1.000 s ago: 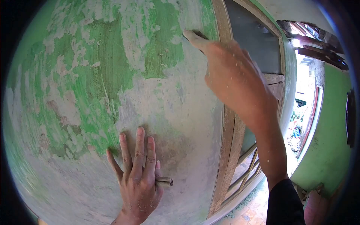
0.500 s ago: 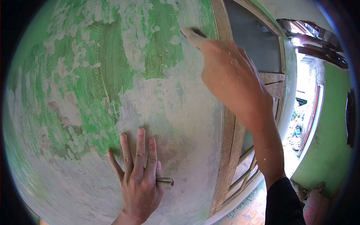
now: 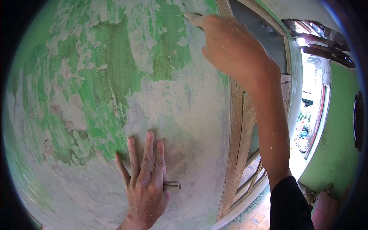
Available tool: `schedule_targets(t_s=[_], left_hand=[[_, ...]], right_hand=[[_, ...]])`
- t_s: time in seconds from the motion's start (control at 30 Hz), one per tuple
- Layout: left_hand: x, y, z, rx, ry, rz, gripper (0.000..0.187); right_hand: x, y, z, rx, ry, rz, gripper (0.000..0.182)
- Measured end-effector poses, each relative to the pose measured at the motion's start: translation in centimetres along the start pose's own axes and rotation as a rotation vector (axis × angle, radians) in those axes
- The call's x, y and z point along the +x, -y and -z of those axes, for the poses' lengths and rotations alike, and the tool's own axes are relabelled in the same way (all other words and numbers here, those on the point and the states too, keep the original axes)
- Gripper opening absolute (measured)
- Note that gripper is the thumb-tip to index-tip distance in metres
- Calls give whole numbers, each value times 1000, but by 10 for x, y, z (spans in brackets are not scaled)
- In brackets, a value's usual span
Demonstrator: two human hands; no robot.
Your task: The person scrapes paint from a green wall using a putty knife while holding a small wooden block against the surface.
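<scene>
My left hand (image 3: 147,189) lies on the wall (image 3: 184,126) with its fingers spread. A short brown tube-like piece (image 3: 174,185) sticks out beside its thumb; whether the hand holds it is unclear. Higher up, my right hand (image 3: 234,44) is closed at the wall beside the window frame, its index finger pointing left. A thin dark-edged tool (image 3: 199,27) shows under that finger, mostly hidden by the hand. Patchy green paint (image 3: 119,57) covers the upper and left wall, and bare grey-white plaster shows around and below it.
A wooden frame (image 3: 235,153) with dark glass (image 3: 264,42) stands right of the bare plaster. Farther right are a bright doorway (image 3: 308,103), a green wall (image 3: 337,126) and broken timbers (image 3: 329,53) overhead. Debris (image 3: 324,207) lies at the lower right.
My right hand has moved upward along the wall with the tool. My left hand keeps its place on the wall; the view has shifted slightly.
</scene>
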State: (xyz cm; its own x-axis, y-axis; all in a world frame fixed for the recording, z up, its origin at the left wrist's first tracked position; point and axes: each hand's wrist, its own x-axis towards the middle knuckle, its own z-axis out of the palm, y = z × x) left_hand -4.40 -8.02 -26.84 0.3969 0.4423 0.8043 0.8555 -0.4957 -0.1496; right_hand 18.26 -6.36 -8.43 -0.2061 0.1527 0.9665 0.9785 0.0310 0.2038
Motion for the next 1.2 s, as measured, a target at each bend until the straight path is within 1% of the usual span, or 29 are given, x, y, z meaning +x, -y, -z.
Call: schedule_targets(t_s=[0.07, 0.1, 0.23, 0.27, 0.4, 0.47, 0.6, 0.67, 0.7, 0.77, 0.8, 0.87, 0.9, 0.97, 1.0, 1.07, 1.1, 1.17, 1.2], left_hand=[[-1, 2, 3, -21, 13, -5, 64], [0, 3, 3, -40, 15, -14, 66], [0, 3, 1, -42, 6, -22, 68], [0, 3, 1, -35, 7, -22, 67], [-2, 5, 2, -31, 7, -40, 62], [-1, 3, 2, -21, -5, -36, 61], [-2, 1, 2, -9, -7, -24, 59], [-2, 2, 2, -13, -16, -26, 59], [-2, 2, 2, -18, -15, -27, 58], [-2, 2, 2, -16, -10, -20, 58], [-3, 3, 3, -14, 1, -19, 57], [-4, 2, 3, -14, 2, -20, 57], [-4, 2, 3, -8, 6, -21, 57], [-3, 2, 3, 1, 11, -28, 57], [-3, 2, 3, 4, 17, -29, 58], [-4, 0, 4, -1, 23, -25, 59], [-3, 0, 4, 2, 21, -25, 59], [-3, 1, 3, 8, 14, -27, 59], [-3, 1, 3, 10, 22, -30, 59]], right_hand=[[-16, 0, -2, 122, -68, 105, 65], [-18, 1, -1, 117, -70, 108, 65], [-16, 1, 5, 137, 36, 17, 65], [-14, 1, 5, 128, 74, -15, 65], [-26, 6, 6, 69, 120, -94, 66], [-14, 0, 7, 65, 23, 33, 66], [-19, -1, 2, 97, 68, -18, 65], [-16, -11, -3, 110, -28, 93, 65], [-13, -8, 1, 108, -32, 92, 65], [-3, 3, 14, 94, 174, -89, 66], [-7, 4, 11, 93, 178, -90, 66], [-19, 4, 5, 46, -9, 31, 66], [-13, 6, 10, 47, -12, 29, 66], [6, 10, 25, 127, 234, -149, 66], [1, 8, 18, 129, 238, -148, 66], [-16, 2, 0, 11, -85, 76, 66], [-12, 1, 3, 10, -89, 75, 66], [2, 0, 9, 104, 82, -39, 66], [2, 0, 9, 106, 82, -42, 66]])
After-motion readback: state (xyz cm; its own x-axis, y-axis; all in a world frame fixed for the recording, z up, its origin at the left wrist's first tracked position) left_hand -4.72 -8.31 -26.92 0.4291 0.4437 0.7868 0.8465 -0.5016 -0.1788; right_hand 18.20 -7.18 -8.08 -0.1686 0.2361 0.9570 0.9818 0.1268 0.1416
